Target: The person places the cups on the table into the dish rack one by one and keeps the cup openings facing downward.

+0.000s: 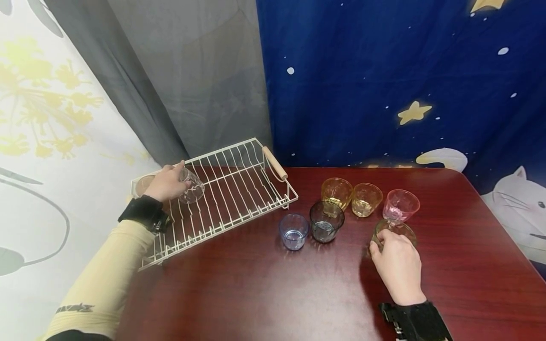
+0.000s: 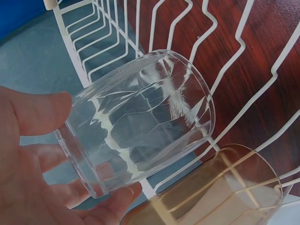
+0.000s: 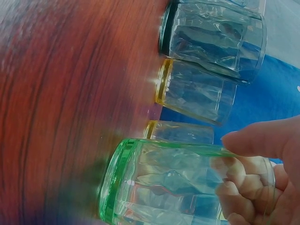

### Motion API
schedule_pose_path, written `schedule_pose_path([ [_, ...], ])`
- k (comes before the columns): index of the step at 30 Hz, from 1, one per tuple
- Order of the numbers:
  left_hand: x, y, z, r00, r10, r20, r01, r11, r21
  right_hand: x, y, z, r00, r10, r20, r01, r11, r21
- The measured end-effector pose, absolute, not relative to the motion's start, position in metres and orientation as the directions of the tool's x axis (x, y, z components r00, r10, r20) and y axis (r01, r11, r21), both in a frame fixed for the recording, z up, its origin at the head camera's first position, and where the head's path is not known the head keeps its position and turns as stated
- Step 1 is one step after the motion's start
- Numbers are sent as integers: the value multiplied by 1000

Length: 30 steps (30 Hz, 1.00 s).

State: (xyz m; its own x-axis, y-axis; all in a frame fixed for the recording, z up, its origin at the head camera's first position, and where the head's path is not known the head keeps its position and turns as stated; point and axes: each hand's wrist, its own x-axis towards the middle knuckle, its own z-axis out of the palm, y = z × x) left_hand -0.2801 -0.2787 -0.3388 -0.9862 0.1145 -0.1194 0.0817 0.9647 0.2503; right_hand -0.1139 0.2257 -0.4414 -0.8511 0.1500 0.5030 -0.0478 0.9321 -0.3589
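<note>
My left hand (image 1: 165,183) holds a clear glass (image 2: 145,122) by its thick base, over the left part of the white wire rack (image 1: 222,177). The glass is tilted, its mouth facing the wires. Beside it in the rack is an amber-brown glass (image 2: 243,180), partly hidden behind the hand in the head view. On the right of the table, my right hand (image 1: 398,265) grips a green glass (image 3: 164,183) near its rim, thumb on the near side. Its green base is down at the table; whether it touches is hard to tell.
Between rack and right hand stand a blue glass (image 1: 294,232) and a dark grey glass (image 1: 326,225). Two yellow glasses (image 1: 337,192) and a pink glass (image 1: 401,206) stand farther back. The rack has a wooden handle (image 1: 275,162). Curtains (image 1: 362,85) hang behind the table.
</note>
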Motion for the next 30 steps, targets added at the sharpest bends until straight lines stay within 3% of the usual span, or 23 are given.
schedule_pose_path([
  [13, -284, -278, -344, -985, 97, -142, 57, 964, 261, -114, 225, -443, -854, 152, 497, -40, 934, -355],
  [30, -286, -276, -358, -998, 58, -27, 48, 957, 286, -114, 225, -442, -844, 150, 515, -48, 935, -351],
])
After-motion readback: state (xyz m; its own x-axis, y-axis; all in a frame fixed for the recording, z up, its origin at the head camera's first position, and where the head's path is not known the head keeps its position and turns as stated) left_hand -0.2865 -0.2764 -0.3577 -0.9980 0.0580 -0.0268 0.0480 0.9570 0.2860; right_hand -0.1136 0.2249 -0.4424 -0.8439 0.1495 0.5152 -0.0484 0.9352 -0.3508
